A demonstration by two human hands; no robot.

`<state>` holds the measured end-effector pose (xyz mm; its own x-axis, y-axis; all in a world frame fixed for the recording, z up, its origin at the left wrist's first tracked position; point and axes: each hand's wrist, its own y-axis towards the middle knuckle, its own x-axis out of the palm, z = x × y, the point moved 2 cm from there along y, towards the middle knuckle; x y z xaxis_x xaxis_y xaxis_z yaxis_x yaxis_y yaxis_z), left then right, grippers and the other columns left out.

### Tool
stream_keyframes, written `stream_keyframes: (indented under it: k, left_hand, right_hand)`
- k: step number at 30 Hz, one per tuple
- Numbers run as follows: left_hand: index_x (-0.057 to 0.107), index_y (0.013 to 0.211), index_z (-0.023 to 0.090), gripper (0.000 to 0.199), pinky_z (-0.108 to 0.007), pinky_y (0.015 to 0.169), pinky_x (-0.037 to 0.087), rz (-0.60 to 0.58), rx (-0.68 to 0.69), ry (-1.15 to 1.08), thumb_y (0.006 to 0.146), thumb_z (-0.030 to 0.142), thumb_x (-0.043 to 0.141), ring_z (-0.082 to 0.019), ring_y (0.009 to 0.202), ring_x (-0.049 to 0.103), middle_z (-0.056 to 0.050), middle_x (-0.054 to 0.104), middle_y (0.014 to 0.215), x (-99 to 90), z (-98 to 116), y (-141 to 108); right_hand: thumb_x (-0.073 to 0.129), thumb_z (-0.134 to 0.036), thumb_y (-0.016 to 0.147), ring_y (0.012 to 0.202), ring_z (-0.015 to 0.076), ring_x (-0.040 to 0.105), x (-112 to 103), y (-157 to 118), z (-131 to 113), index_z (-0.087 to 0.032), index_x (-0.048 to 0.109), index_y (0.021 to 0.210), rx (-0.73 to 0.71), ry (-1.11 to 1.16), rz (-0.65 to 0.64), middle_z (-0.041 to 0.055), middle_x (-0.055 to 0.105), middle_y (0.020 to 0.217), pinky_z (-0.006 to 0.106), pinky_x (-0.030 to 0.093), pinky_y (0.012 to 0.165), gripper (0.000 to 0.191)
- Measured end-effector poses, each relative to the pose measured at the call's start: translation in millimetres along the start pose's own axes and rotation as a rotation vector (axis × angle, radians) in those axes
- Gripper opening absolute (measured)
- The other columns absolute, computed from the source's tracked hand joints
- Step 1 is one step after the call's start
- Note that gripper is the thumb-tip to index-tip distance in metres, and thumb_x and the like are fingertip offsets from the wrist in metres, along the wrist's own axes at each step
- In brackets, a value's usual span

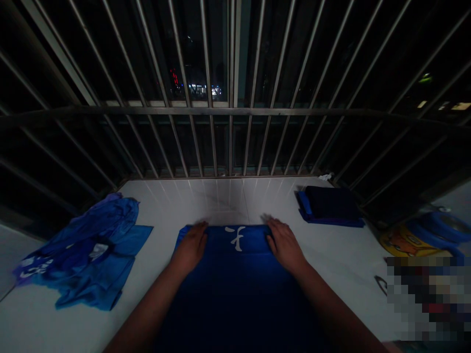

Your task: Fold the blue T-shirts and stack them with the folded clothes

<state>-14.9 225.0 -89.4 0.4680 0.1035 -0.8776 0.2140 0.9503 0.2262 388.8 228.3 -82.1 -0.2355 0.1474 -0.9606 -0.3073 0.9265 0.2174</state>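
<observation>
A dark blue garment [239, 289], which looks like a shirt, lies spread in front of me, with a white printed character near its far edge. A crease runs across it just below that edge. On the far left corner rests my left hand [190, 247], palm down, its fingers stretched out and slightly blurred. My right hand [285, 242] lies the same way on the far right corner, thumb on the cloth and fingers reaching past the edge. Both hands look open. The near part of the garment fades into shadow.
Crumpled blue clothes [91, 250] lie on the left of the white tiled surface [221, 201]. At the back right sits a folded dark stack of cloth [333, 203]. Blue and yellow items [423, 235] stand far right, beside a pixelated patch. Metal bars [230, 142] border the back.
</observation>
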Motion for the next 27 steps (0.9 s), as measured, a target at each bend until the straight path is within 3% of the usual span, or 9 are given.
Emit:
stream_keyframes:
  k: [2,5,9,14,16,19,22,25,27]
  left_hand:
    - [0.052,0.168,0.018,0.060,-0.057,0.135,0.037,-0.044,-0.030,0.073,0.113,0.040,0.044,-0.033,0.164,0.047,-0.017,0.052,0.175,14.9,3,11]
    - [0.044,0.174,0.018,0.069,-0.061,0.137,0.029,-0.072,-0.126,0.191,0.112,0.051,0.045,-0.035,0.169,0.038,-0.019,0.042,0.180,26.1,-17,9]
    - [0.031,0.179,0.017,0.079,-0.061,0.139,0.023,-0.069,-0.210,0.249,0.112,0.058,0.039,-0.035,0.172,0.029,-0.018,0.033,0.184,22.9,-50,-5]
    - [0.032,0.179,0.015,0.078,-0.064,0.138,0.024,-0.078,-0.257,0.243,0.113,0.056,0.038,-0.037,0.173,0.026,-0.018,0.033,0.184,17.6,-54,-4]
    - [0.039,0.176,0.015,0.071,-0.065,0.136,0.029,-0.095,-0.245,0.220,0.112,0.048,0.041,-0.038,0.170,0.035,-0.020,0.041,0.180,11.0,-56,4]
    - [0.054,0.166,0.016,0.066,-0.057,0.133,0.038,-0.143,-0.063,0.133,0.103,0.036,0.057,-0.035,0.157,0.054,-0.021,0.060,0.167,-8.1,-64,21]
    - [0.076,0.137,0.019,0.053,-0.051,0.125,0.047,-0.266,0.061,0.045,0.086,0.036,0.079,-0.037,0.139,0.067,-0.019,0.076,0.142,-28.7,-74,40]
    - [0.079,0.099,0.022,0.028,-0.043,0.110,0.056,-0.392,0.081,-0.033,0.076,0.036,0.085,-0.032,0.118,0.073,-0.012,0.079,0.115,-40.5,-78,59]
    - [0.074,0.088,0.022,0.023,-0.037,0.101,0.058,-0.423,0.099,-0.071,0.075,0.038,0.084,-0.027,0.108,0.074,-0.008,0.078,0.108,-44.2,-77,69]
  right_hand:
    - [0.042,-0.043,0.114,0.171,0.0340,0.030,13,12,-7,-0.018,0.034,0.178,0.084,-0.007,-0.084,0.0166,0.036,0.183,0.062,0.023,0.138,0.069]
    - [0.038,-0.054,0.116,0.174,0.0333,0.020,26,18,2,-0.021,0.027,0.181,0.230,-0.035,-0.206,0.0143,0.028,0.186,0.067,0.014,0.138,0.074]
    - [0.029,-0.062,0.116,0.176,0.0343,0.013,29,17,25,-0.024,0.027,0.181,0.330,-0.064,-0.231,0.0136,0.025,0.187,0.074,0.007,0.136,0.075]
    - [0.028,-0.061,0.116,0.176,0.0373,0.009,23,23,36,-0.024,0.023,0.182,0.369,-0.084,-0.267,0.0134,0.020,0.188,0.080,0.005,0.133,0.076]
    - [0.034,-0.060,0.115,0.175,0.0395,0.013,17,26,43,-0.025,0.023,0.182,0.367,-0.074,-0.270,0.0150,0.023,0.187,0.084,0.008,0.131,0.077]
    - [0.055,-0.057,0.108,0.172,0.0394,0.025,4,32,56,-0.026,0.028,0.180,0.243,-0.021,-0.295,0.0184,0.034,0.183,0.079,0.014,0.132,0.083]
    - [0.072,-0.052,0.099,0.166,0.0407,0.038,-7,40,65,-0.027,0.044,0.174,0.120,0.032,-0.359,0.0199,0.046,0.177,0.074,0.018,0.133,0.083]
    - [0.080,-0.044,0.093,0.147,0.0408,0.061,-12,51,69,-0.025,0.065,0.155,0.084,0.108,-0.429,0.0188,0.065,0.160,0.063,0.041,0.124,0.067]
    - [0.083,-0.038,0.089,0.127,0.0354,0.074,-14,59,69,-0.023,0.077,0.136,0.050,0.153,-0.455,0.0146,0.078,0.140,0.049,0.054,0.112,0.050]
